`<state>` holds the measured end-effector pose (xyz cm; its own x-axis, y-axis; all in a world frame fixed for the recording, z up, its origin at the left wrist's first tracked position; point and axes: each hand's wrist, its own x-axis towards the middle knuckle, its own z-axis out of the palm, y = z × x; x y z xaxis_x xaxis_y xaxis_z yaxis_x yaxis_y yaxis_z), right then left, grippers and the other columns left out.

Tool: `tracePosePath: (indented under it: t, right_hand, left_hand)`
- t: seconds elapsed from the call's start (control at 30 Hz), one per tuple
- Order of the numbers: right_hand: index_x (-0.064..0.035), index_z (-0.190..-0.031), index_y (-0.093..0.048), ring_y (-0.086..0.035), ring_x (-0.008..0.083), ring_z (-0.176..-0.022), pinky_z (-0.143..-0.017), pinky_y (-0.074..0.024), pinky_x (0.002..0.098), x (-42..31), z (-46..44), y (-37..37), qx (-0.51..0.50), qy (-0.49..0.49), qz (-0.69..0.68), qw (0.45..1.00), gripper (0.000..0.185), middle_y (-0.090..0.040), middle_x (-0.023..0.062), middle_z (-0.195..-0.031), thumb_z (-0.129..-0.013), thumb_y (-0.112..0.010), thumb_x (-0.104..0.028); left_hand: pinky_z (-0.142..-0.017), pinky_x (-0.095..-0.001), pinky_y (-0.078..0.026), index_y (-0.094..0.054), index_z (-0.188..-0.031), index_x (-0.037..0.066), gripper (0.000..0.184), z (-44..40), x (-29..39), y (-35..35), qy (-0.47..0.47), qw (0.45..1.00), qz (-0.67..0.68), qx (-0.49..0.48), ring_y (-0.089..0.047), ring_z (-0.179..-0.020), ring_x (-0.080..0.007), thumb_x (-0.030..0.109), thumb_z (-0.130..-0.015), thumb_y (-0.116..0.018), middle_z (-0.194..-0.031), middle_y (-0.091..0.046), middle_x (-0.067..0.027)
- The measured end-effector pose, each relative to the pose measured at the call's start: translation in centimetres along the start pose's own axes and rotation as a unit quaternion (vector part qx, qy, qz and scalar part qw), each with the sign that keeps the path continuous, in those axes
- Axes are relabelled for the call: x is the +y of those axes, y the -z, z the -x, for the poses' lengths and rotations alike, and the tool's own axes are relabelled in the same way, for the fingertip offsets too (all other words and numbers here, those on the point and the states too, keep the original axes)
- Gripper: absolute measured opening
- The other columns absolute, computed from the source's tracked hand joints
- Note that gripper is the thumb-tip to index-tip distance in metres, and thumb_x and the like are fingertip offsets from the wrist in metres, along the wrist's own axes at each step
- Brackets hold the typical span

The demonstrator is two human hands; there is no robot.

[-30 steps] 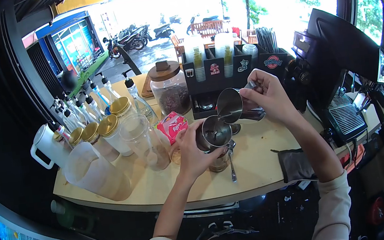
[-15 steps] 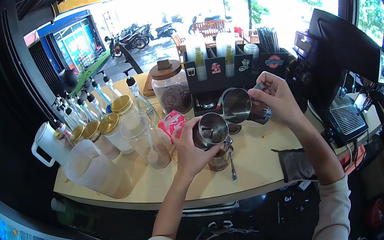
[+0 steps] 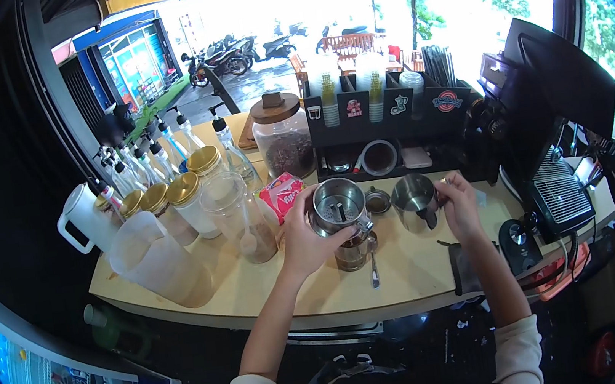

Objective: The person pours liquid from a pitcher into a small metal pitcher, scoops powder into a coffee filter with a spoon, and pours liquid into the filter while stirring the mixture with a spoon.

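Observation:
My left hand (image 3: 307, 239) is wrapped round a round metal cup (image 3: 339, 205) whose inside shows a perforated bottom. Beneath that cup is a glass (image 3: 351, 256) with brown contents, and a spoon (image 3: 374, 262) lies just right of it. My right hand (image 3: 460, 204) holds the handle of a metal pitcher (image 3: 416, 203), which is upright at the counter, its inside visible from above. Between the two metal vessels lies a small round metal piece (image 3: 378, 201). A pink packet (image 3: 282, 195) is beside my left hand.
On the left stand a frosted pitcher (image 3: 148, 257), a clear tall container (image 3: 238, 223), gold-lidded jars (image 3: 183, 189) and pump bottles (image 3: 233, 147). Behind are a wooden-lidded jar (image 3: 283, 141) and a black cup organizer (image 3: 390, 113). A coffee machine (image 3: 552, 185) stands right.
My right hand has lowered the metal pitcher from beside the cup's rim to the right, turning it from tilted to upright. The view has shifted slightly. My left hand still holds the cup.

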<state>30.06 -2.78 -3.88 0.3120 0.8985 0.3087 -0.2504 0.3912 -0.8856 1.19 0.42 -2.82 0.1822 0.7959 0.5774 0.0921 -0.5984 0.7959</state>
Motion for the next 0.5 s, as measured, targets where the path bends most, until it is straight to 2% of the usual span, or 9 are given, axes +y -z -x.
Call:
tracePosePath:
  t: [0.03,0.1,0.37,0.43,0.5]
  right_hand:
    - [-0.0086,-0.078,-0.048,-0.047,0.0053,-0.064,-0.059,-0.0367,0.0226,0.9,0.4,0.5,-0.003,0.0,-0.002,1.0,0.015,-0.052,-0.0025,-0.07,-0.086,-0.06,-0.002]
    - [-0.0088,-0.077,-0.048,-0.046,0.0062,-0.061,-0.058,-0.0364,0.0226,2.7,1.3,1.4,0.053,-0.026,-0.026,0.998,0.016,-0.05,-0.0023,-0.068,-0.085,-0.059,0.0]
    - [-0.0095,-0.074,-0.047,-0.045,0.0072,-0.059,-0.058,-0.0368,0.0231,8.2,3.3,3.6,0.096,-0.025,-0.107,0.989,0.019,-0.048,-0.0017,-0.065,-0.085,-0.058,0.001]
    - [-0.0096,-0.079,-0.046,-0.049,0.0124,-0.058,-0.054,-0.0419,0.0279,8.7,3.9,3.5,0.1,-0.037,-0.15,0.983,0.015,-0.049,0.001,-0.066,-0.088,-0.055,-0.001]
    - [-0.0099,-0.079,-0.046,-0.049,0.0125,-0.059,-0.055,-0.0416,0.0278,10.8,3.8,4.7,0.098,-0.026,-0.15,0.983,0.015,-0.049,0.0009,-0.066,-0.088,-0.055,-0.002]
  left_hand:
    - [-0.095,-0.0357,-0.045,-0.048,-0.12,0.002,0.077,0.1,-0.1,0.0,0.005,1.0,0.0,-0.003,-0.059,-0.106,-0.023,0.017,-0.055,-0.087,-0.11,-0.061,-0.0122]
    - [-0.096,-0.0354,-0.045,-0.048,-0.12,0.002,0.077,0.2,-0.1,0.1,0.01,1.0,-0.002,-0.006,-0.059,-0.107,-0.0223,0.017,-0.056,-0.087,-0.111,-0.061,-0.0122]
    - [-0.099,-0.0351,-0.043,-0.045,-0.124,0.001,0.081,0.3,-0.5,0.0,0.021,1.0,0.005,-0.023,-0.058,-0.11,-0.0219,0.019,-0.058,-0.088,-0.115,-0.06,-0.0129]
    - [-0.099,-0.0351,-0.043,-0.045,-0.124,0.0,0.081,0.3,-0.6,0.0,0.024,1.0,-0.002,-0.02,-0.058,-0.11,-0.0218,0.019,-0.059,-0.088,-0.116,-0.06,-0.013]
    - [-0.099,-0.0351,-0.043,-0.045,-0.124,0.0,0.081,0.3,-0.8,-0.1,0.027,0.999,-0.008,-0.019,-0.057,-0.11,-0.0217,0.019,-0.059,-0.087,-0.116,-0.06,-0.0132]
